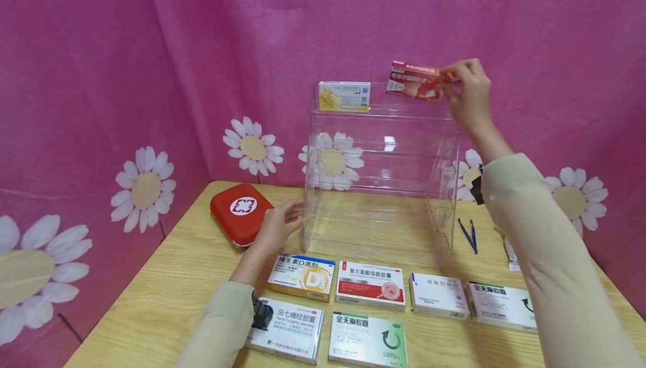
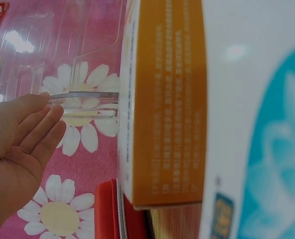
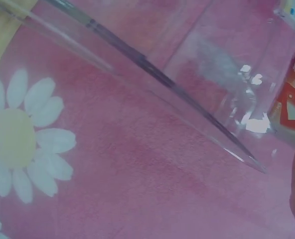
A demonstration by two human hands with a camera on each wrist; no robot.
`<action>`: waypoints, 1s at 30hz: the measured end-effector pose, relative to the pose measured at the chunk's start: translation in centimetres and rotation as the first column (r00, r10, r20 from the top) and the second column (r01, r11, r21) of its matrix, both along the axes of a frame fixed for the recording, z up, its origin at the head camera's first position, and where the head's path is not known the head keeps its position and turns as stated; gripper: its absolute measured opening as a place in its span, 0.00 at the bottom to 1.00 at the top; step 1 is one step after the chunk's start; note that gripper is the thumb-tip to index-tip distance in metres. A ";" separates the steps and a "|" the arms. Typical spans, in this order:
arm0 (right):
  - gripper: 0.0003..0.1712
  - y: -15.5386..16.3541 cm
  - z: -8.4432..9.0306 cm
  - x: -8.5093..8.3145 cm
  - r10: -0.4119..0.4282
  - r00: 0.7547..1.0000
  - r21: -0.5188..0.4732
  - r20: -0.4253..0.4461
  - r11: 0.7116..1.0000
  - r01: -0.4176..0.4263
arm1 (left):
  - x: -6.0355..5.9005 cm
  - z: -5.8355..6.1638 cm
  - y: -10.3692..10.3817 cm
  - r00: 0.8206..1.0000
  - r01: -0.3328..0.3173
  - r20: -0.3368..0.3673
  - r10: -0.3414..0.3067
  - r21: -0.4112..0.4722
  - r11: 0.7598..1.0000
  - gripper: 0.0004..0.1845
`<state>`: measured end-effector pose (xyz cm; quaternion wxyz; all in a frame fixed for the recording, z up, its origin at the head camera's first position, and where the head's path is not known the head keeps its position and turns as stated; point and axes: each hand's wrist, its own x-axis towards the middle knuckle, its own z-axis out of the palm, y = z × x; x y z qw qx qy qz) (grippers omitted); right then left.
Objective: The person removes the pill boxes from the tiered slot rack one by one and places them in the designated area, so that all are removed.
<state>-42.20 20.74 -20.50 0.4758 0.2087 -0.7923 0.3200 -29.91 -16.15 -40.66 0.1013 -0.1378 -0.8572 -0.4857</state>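
Observation:
My right hand (image 1: 470,94) pinches the right end of a red medicine box (image 1: 414,81) above the top tier of a clear acrylic display rack (image 1: 381,185). In the right wrist view, part of the red box (image 3: 291,102) shows at the right edge. On the same tier, at the left, a yellow-and-white medicine box (image 1: 344,99) leans upright. My left hand (image 1: 280,223) is at the rack's left side, its fingers fairly straight. The left wrist view shows the fingertips of that hand (image 2: 25,144) at the rack's edge; whether they press it I cannot tell.
A red first-aid case (image 1: 237,211) lies left of the rack, and blue tweezers (image 1: 469,236) lie right of it. In front are several medicine boxes, among them an orange vitamin D box (image 1: 301,278) and a red-and-white box (image 1: 370,285). A pink curtain (image 1: 252,48) hangs behind.

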 end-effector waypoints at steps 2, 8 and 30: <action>0.11 0.1 0.2 0.6 0.005 1.000 -0.041 -0.017 0.999 -0.005 | 0.0 0.0 0.1 1.000 0.003 0.007 -0.003 -0.001 1.000 0.25; 0.12 1.3 0.0 2.7 0.062 0.998 -0.172 -0.002 0.983 -0.061 | 0.0 0.0 0.1 1.000 0.000 0.026 0.000 -0.004 1.000 0.25; 0.23 8.6 -8.9 15.2 0.191 0.975 0.102 0.114 0.974 -0.203 | -0.6 0.2 -0.2 1.000 0.017 0.021 -0.017 -0.004 1.000 0.24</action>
